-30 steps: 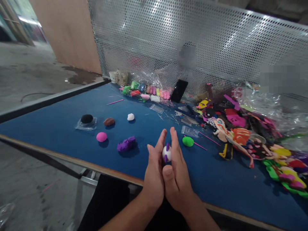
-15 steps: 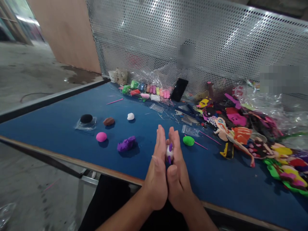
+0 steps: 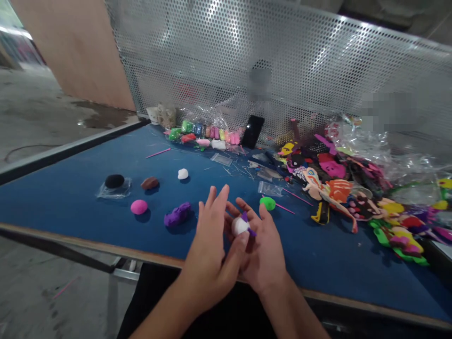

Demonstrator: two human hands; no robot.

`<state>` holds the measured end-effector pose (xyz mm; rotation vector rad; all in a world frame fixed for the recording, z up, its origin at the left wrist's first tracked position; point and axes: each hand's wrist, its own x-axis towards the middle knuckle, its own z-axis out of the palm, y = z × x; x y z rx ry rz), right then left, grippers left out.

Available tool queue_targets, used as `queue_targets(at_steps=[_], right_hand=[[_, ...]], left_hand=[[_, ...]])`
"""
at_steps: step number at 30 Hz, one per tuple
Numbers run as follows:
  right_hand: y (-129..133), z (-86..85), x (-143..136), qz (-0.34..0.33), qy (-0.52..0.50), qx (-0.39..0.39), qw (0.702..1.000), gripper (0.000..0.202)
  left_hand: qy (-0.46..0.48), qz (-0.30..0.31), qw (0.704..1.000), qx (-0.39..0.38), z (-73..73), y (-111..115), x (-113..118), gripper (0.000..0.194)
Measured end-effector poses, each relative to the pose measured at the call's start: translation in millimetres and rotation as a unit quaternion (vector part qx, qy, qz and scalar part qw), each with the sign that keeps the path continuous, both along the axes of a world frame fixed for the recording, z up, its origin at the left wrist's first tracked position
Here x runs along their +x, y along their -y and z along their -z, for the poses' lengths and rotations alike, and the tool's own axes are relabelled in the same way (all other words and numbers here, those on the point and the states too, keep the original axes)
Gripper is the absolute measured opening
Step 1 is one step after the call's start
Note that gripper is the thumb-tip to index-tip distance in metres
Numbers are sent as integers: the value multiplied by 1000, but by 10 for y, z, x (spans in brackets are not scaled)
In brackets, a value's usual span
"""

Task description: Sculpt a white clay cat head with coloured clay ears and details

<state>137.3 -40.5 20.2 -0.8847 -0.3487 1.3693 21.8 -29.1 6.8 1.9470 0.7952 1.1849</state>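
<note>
Fingers [image 3: 247, 207] of right hand [image 3: 263, 249] cradle white-purple clay ball [image 3: 241, 225]; left hand [image 3: 212, 245] thumb presses its near side.

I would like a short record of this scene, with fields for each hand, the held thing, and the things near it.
left hand: thumb on the clay ball
right hand: cups the clay ball
held thing: white clay ball with purple bits
near: purple clay lump, green clay ball, pink clay ball
surface: blue table
</note>
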Motion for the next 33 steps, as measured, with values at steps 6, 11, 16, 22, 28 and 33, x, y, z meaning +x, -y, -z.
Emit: queue_targets(at_steps=[6, 11, 16, 22, 28, 33], right_hand=[[12, -49, 35, -71, -59, -44, 995, 45], [-21, -142, 47, -161, -56, -82, 982, 49], [-53, -137, 91, -200, -70, -51, 976, 49], [24, 21, 175, -96, 124, 40, 987, 54], [-20, 91, 293, -70, 278, 39, 957, 63], [-48, -54, 480, -150, 336, 32, 929, 64]], left_hand=[[-177, 113, 975, 79, -99, -241, -343, 76], [-138, 132, 981, 33, -123, -332, -306, 79], [-100, 96, 990, -36, -196, -335, -259, 77], [-82, -53, 995, -36, -95, -305, -113, 77], [-53, -10, 996, -68, 19, -332, -53, 78], [32, 132, 965, -222, -59, -454, -197, 51]])
